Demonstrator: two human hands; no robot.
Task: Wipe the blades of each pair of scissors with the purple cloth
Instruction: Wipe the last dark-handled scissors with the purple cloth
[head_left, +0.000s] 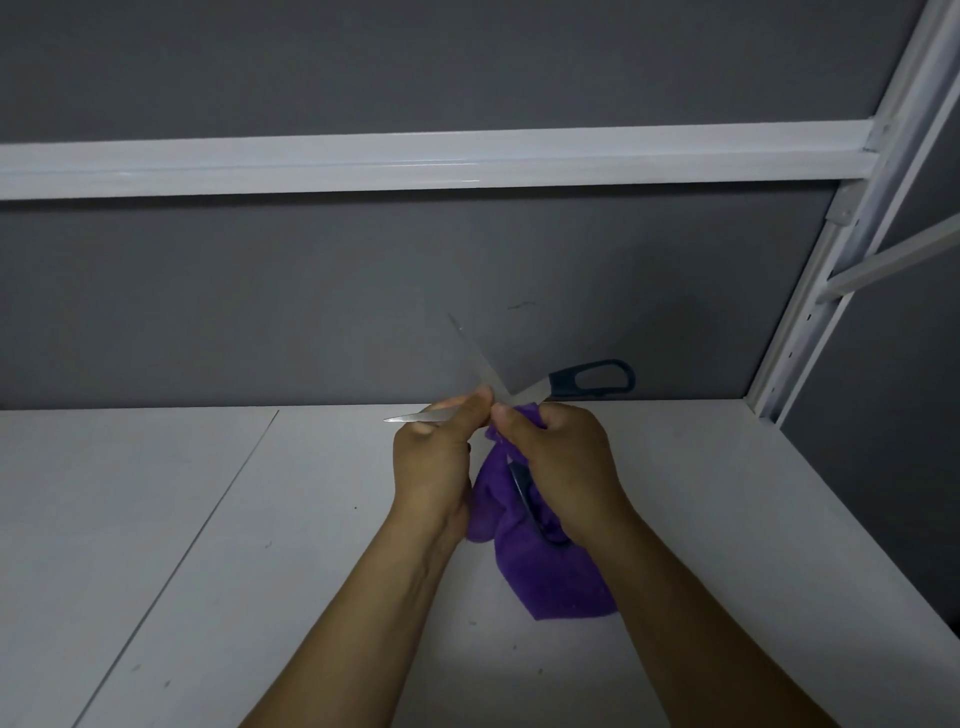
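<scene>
White tabletop runs back to a grey wall panel with a white rail across it. I'm working above the table with the purple cloth as my anchor.

The scissors are spread wide just above the cloth's bunched top. One blade rises up and to the left of the cloth, and the other blade points flat to its left. One dark handle sticks out above and to the right of the cloth. The second handle lies against its folds.

My left hand, left of the cloth, pinches the flat blade between thumb and curled fingers. My right hand is curled round the top of the cloth, pressing it in near the pivot.

To wipe well, I'd keep the left pinch on the flat sides and off the edge. I'd wrap the cloth over one blade and draw it from pivot to tip, spine side leading, then do the other blade.

No box, tray or holder shows anywhere around the cloth, and I see no other pairs of scissors.
</scene>
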